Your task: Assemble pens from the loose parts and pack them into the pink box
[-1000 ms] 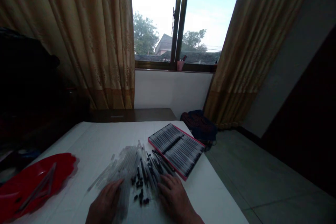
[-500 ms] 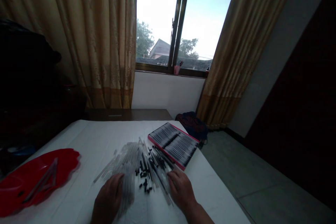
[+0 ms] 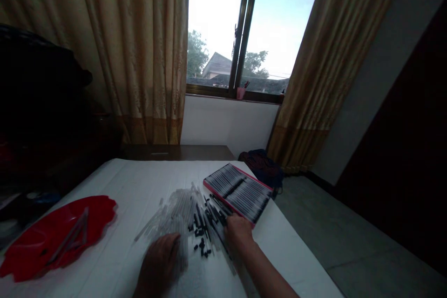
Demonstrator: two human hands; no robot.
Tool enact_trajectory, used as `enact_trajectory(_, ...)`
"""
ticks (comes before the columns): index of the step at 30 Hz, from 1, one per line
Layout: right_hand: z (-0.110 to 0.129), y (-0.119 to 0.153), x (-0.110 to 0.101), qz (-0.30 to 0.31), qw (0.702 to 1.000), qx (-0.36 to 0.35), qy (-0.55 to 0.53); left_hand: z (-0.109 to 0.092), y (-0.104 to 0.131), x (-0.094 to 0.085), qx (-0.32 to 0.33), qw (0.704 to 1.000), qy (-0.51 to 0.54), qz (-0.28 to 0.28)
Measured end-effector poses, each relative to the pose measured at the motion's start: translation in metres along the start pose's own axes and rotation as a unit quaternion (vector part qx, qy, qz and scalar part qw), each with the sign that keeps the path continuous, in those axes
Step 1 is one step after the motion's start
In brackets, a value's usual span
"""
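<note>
My left hand [image 3: 159, 258] is curled around a bundle of clear plastic tubes [image 3: 183, 251] near the front of the table. My right hand [image 3: 239, 232], fingers closed, reaches to the edge of a pile of black-and-clear pen parts [image 3: 213, 219]; its fingertips are blurred, so what they pinch cannot be made out. More clear tubes [image 3: 178, 202] lie fanned out beyond my left hand. Small black caps [image 3: 202, 247] are scattered between my hands. Just past my right hand sits a pink-edged box [image 3: 240, 191] holding rows of pens.
A red scalloped tray [image 3: 101, 212] with a few clear pieces in it stands at the left on the white-covered table [image 3: 146, 172]. Dark cloth [image 3: 261, 167] is heaped beyond the table's right corner. A pink cup [image 3: 240, 93] is on the windowsill.
My right hand has moved forward towards the pen box and its fingers have closed in. The left hand stays by the clear tubes. The whole view has shifted slightly.
</note>
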State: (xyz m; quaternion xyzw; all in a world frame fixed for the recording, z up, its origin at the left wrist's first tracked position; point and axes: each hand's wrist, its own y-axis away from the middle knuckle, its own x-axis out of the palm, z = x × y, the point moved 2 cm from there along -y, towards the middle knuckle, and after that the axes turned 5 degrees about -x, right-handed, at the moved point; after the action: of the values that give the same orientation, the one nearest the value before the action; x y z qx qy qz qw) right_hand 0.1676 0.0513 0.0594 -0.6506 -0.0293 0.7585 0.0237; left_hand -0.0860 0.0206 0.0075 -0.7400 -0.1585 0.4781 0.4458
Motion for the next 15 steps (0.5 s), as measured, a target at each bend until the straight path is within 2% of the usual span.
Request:
enact_trajectory(3,-0.003,0.004,-0.005,0.005,1.0,0.012,-0.001,0.0,-0.001,-0.002,-0.007,1.0,0.004,0.014)
enact_trajectory(7,-0.008,0.021,-0.009,0.001,1.0,0.019,-0.014,-0.003,-0.004,-0.006,-0.004,0.999,0.013,0.035)
enact_trajectory(9,-0.006,0.033,-0.007,-0.009,0.999,-0.02,-0.044,-0.003,-0.005,-0.008,-0.006,0.999,0.012,0.031)
enact_trajectory(13,0.004,0.05,-0.001,-0.065,0.978,-0.149,-0.133,-0.002,-0.003,-0.01,-0.013,0.999,0.014,0.027)
enact_trajectory(15,0.006,0.052,0.0,-0.085,0.971,-0.166,-0.15,-0.002,-0.002,-0.01,-0.018,0.999,0.021,0.035)
